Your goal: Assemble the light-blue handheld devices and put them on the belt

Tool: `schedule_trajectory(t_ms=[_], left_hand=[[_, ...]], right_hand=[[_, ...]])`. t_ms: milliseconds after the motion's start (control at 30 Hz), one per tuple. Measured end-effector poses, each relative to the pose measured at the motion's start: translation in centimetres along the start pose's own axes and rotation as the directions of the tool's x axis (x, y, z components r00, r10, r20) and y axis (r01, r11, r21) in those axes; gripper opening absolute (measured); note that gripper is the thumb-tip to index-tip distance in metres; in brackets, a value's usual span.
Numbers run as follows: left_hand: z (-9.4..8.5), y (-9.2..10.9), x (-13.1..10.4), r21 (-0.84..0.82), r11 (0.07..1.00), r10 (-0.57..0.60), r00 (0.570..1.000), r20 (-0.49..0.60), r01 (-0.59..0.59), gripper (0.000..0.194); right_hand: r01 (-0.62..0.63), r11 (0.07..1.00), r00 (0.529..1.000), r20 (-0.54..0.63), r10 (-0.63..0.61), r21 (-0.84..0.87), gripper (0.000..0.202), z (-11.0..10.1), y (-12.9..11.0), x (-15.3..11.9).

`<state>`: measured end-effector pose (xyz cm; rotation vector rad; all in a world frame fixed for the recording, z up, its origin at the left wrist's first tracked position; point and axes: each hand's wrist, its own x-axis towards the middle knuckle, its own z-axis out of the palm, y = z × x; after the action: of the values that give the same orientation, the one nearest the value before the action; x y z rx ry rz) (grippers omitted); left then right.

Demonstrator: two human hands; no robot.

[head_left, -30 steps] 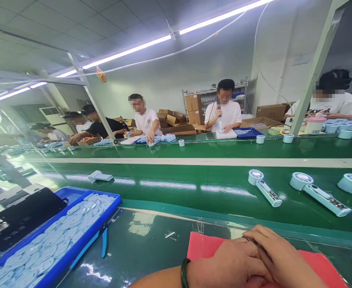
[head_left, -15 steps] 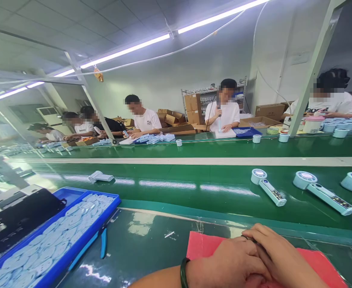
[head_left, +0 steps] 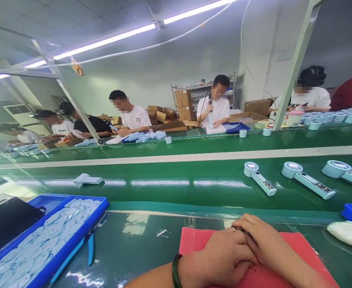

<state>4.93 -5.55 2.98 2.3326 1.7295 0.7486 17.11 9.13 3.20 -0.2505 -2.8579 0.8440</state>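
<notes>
Resting: both bare hands low in view, one lapped over the other. Left hand (head_left: 224, 254), dark green bangle (head_left: 176, 272) at its wrist, lies against the right hand (head_left: 261, 242). Grip: narrow, fingers folded onto each other; cannot tell whether anything sits between the palms. Directly beneath, touched by them: a flat red sheet (head_left: 194, 238) on the glossy dark green table (head_left: 131, 248). To hold this rest well, I judge: hands loose, weight light so the sheet stays flat, fingertips short of the shiny green conveyor belt (head_left: 164, 196) just ahead.

Right of the sheet: white crumpled bundle (head_left: 348, 236), material unclear. Left, well apart: bright blue tool handles (head_left: 91, 250) beside a long blue plastic tray (head_left: 104, 206) filled with flat pale-blue pieces (head_left: 59, 236).

On the belt, right: three pale-blue round-headed handheld devices (head_left: 309, 183), none touched. Left: one pale-blue part (head_left: 87, 180), alone.

Farther, past a pale strip: small pale-blue cups (head_left: 266, 131); a co-worker in a white shirt (head_left: 218, 110) holds a dark upright tool (head_left: 211, 106) above a white block (head_left: 213, 130).
</notes>
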Motion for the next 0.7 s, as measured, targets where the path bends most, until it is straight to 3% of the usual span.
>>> schedule_trajectory(t_ms=[700], left_hand=[[-0.42, 0.15, -0.09, -0.087, 0.996, 0.013, 0.996, -0.093, -0.021, 0.019]], right_hand=[[-0.004, 1.000, 1.000, -0.031, 0.004, 0.002, 0.031, -0.31, -0.77, -0.03]])
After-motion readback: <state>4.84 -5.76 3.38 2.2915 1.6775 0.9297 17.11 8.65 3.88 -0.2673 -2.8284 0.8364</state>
